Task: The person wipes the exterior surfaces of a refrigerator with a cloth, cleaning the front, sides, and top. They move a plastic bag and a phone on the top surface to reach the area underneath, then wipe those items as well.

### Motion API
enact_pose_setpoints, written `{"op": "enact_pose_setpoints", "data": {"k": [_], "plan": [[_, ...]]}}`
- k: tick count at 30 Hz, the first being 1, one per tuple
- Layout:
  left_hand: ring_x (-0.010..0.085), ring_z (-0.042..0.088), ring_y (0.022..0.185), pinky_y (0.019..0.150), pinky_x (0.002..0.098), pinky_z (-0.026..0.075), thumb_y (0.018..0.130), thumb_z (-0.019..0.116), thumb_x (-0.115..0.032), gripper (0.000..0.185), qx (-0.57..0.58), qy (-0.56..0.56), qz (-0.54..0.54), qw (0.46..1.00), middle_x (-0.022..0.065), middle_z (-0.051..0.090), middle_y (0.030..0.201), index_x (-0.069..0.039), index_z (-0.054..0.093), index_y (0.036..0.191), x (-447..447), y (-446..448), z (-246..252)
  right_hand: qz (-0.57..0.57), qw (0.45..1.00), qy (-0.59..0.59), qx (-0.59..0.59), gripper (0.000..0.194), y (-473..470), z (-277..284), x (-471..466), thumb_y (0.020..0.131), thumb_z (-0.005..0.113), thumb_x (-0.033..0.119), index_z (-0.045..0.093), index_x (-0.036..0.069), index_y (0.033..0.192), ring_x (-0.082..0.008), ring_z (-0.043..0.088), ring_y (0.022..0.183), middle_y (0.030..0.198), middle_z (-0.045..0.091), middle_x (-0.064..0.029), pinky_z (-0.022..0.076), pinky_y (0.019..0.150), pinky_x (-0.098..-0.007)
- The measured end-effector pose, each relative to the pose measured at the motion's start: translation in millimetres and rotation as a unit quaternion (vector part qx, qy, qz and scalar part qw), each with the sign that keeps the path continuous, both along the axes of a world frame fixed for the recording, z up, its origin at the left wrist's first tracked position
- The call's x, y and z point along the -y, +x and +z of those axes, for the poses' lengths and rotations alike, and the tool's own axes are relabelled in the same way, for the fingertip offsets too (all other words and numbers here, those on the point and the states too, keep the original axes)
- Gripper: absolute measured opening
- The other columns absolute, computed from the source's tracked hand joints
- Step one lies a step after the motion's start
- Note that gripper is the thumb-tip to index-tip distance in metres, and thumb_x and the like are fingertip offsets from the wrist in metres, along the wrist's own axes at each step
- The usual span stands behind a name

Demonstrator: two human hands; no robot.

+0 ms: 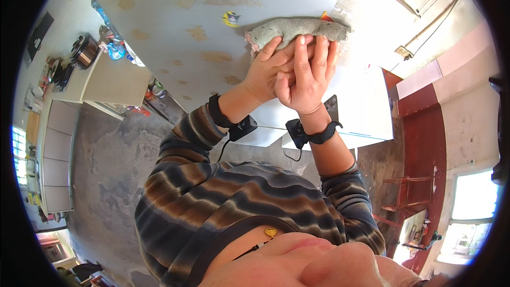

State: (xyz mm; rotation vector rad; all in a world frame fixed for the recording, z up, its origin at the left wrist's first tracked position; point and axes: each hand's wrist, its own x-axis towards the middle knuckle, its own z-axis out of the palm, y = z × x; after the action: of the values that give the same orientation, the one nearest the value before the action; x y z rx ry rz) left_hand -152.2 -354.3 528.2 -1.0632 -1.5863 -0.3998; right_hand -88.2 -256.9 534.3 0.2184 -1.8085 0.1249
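Note:
A folded grey cloth with a frayed pinkish end lies flat against a large pale panel. My left hand is pressed onto the cloth's lower edge, its thumb side upward and several of its fingers partly hidden. Over those fingers lies my right hand, its fingers stretched out and their tips on the cloth. A yellow moon sticker with a dark cartoon figure is just left of the cloth. Behind the cloth's upper edge peeks a red and orange sticker.
Brown patches dot the panel, and its right side has a rough scraped strip. At left, a counter bears a pressure cooker. A dark red cabinet stands at right. Wrist-worn black boxes trail cables.

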Motion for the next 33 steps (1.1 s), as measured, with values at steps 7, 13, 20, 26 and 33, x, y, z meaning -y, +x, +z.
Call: {"op": "enact_pose_setpoints", "data": {"k": [7,13,20,26,33], "plan": [[0.0209,0.049,0.132,0.111,0.0473,0.037,0.091,0.056,-0.023,0.035,0.131,-0.068,-0.135,0.980,0.0037,0.058,0.139,-0.010,0.068,0.121,61.4,-16.4,22.2,0.072,0.994,-0.076,0.026,0.075,-25.1,5.0,38.0,0.092,0.040,0.060,0.057,0.005,0.139,-0.0455,0.032,0.142,0.146,0.047,-0.0229,0.0048,0.118,-0.0582],[0.0257,0.057,0.122,0.104,0.0495,0.042,0.080,0.063,-0.007,0.012,0.049,0.001,-0.175,0.983,0.0073,0.067,0.125,-0.002,0.068,0.091,119.7,-33.4,13.1,-0.129,0.991,-0.032,-0.013,0.077,-51.5,-5.8,65.9,0.095,0.032,0.065,0.059,0.005,0.136,-0.0420,0.033,0.142,0.142,0.052,-0.0188,0.0020,0.118,-0.0582],[0.0271,0.062,0.107,0.099,0.0428,0.045,0.075,0.057,-0.004,0.012,0.045,0.087,-0.102,0.990,0.0074,0.072,0.109,-0.006,0.066,0.083,161.6,-40.8,-6.2,-0.199,0.979,0.034,-0.022,0.081,-70.7,-9.8,101.1,0.091,0.037,0.076,0.059,0.013,0.135,-0.0374,0.042,0.133,0.134,0.055,-0.0120,0.0136,0.116,-0.0597],[0.0280,0.058,0.084,0.075,0.0409,0.047,0.070,0.059,-0.003,0.015,0.063,0.165,-0.136,0.975,0.0043,0.062,0.097,-0.010,0.067,0.081,170.9,-50.4,-19.4,-0.169,0.980,0.100,0.010,0.066,-77.7,-27.5,118.7,0.088,0.048,0.069,0.058,0.026,0.138,-0.0294,0.044,0.133,0.130,0.056,-0.0009,0.0156,0.117,-0.0561],[0.0217,0.055,0.077,0.064,0.0377,0.042,0.073,0.062,-0.012,0.012,0.037,0.124,-0.175,0.976,0.0010,0.054,0.095,-0.016,0.070,0.081,170.3,-45.2,-41.0,-0.155,0.973,0.172,0.011,0.048,-74.1,-77.9,110.1,0.093,0.052,0.035,0.056,0.037,0.141,-0.0128,0.039,0.140,0.138,0.053,0.0055,0.0159,0.120,-0.0456]]}}
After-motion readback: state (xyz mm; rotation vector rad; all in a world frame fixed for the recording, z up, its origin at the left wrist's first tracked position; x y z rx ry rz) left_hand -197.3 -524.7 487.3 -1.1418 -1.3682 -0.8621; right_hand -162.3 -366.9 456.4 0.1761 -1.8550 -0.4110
